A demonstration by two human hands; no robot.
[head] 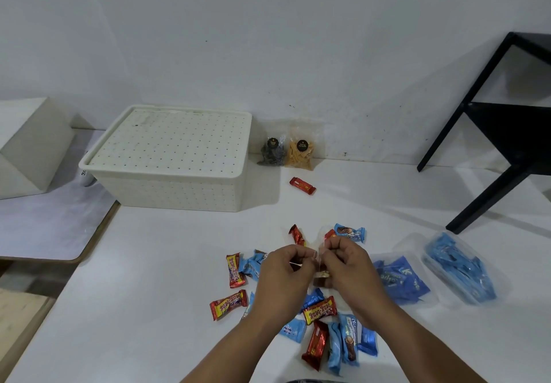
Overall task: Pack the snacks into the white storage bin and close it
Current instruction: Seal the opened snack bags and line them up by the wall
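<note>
- far left i see a pale box (29, 147) on a grey mat (53, 227).
- the bin (167, 168) sits at the back of the table (149, 293) with its lid (170, 141) on.
- right of it, two bags (286, 151) lean on the wall; one red bar (302, 186) lies apart.
- my left hand (283, 272) and right hand (348, 266) both pinch a small clear packet (320, 263) above the loose snacks (319, 311).
- two clear bags of blue packs (432, 272) lie right, near a black stand (501, 132).

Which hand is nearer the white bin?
Left. The left hand is below and just right of the white storage bin; the right hand sits farther right. Both pinch a small clear packet.
</note>
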